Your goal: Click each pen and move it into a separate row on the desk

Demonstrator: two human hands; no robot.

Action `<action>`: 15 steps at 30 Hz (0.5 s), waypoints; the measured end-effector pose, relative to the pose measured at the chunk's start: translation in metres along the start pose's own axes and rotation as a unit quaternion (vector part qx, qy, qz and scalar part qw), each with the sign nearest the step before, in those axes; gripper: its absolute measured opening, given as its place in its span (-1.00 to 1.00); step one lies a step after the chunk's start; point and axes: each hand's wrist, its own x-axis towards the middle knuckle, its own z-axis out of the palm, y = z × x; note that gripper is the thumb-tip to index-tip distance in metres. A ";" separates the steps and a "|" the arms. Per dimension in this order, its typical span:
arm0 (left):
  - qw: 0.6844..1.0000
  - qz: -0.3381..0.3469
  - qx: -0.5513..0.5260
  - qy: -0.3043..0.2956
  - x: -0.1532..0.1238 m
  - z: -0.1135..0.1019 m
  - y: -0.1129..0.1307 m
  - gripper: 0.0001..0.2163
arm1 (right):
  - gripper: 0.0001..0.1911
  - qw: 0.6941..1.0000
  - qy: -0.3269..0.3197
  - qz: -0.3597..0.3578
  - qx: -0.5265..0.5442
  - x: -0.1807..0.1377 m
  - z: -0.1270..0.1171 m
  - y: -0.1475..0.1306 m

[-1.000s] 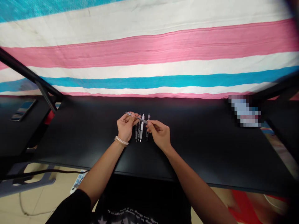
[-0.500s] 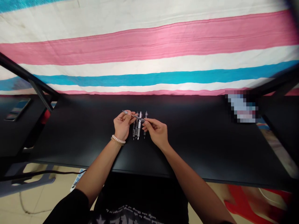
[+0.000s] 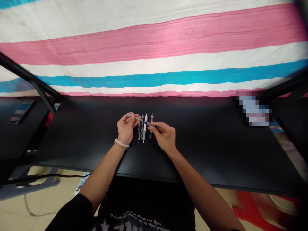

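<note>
finding: a slim pen (image 3: 141, 120) is held crosswise just above the row of pens (image 3: 144, 133), which lie side by side on the black table (image 3: 216, 144). the left hand (image 3: 125, 129), just left of the row, has its thumb and fingertips pressed together on the pen's far-left end. the right hand (image 3: 165, 137), just right of the row, pinches the other end between thumb and forefinger. both pinches sit at the extreme ends, so the pen bridges the row with nothing under its middle. risk one: if either pinch slackens, the freed end would likely drop onto the row, knocking its four or so pens out of line or setting them rolling. risk two: if the pen parts under a pull or twist, small inner pieces could spring out and be hard to find on the dark surface; whether it is jointed cannot be told. risk three: the right hand rides close beside the row's nearest pen and could nudge it. a blurred object (image 3: 255, 109) lies well to the right of the row, outside the hazard.
</note>
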 end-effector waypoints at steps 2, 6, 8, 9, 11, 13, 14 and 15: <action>1.000 0.008 0.015 -0.011 0.000 0.000 0.000 -0.65 | -0.83 0.999 0.010 -0.018 -0.026 -0.001 0.000 0.001; 1.000 0.015 0.018 -0.011 0.001 0.000 -0.001 -0.65 | -0.85 0.995 0.009 -0.070 -0.067 -0.002 -0.002 -0.001; 1.000 0.009 0.013 -0.014 0.000 0.001 -0.002 -0.65 | -0.87 0.991 0.009 -0.100 -0.091 -0.003 -0.001 -0.003; 1.000 0.005 0.012 -0.018 0.000 0.001 -0.002 -0.65 | -0.88 0.988 0.012 -0.111 -0.103 -0.003 -0.001 -0.004; 1.000 0.001 0.012 -0.026 -0.001 0.001 -0.003 -0.66 | -0.87 0.988 0.014 -0.110 -0.106 -0.004 0.000 -0.005; 0.999 -0.001 0.012 -0.034 -0.002 0.001 -0.003 -0.67 | -0.83 0.994 -0.006 -0.074 -0.075 -0.004 0.000 -0.006; 0.999 -0.001 0.012 -0.036 -0.002 0.001 -0.003 -0.67 | -0.79 0.997 -0.023 -0.050 -0.055 -0.004 0.001 -0.006; 0.999 -0.001 0.012 -0.037 -0.003 0.002 -0.002 -0.67 | -0.75 0.998 -0.038 -0.030 -0.036 -0.004 0.001 -0.006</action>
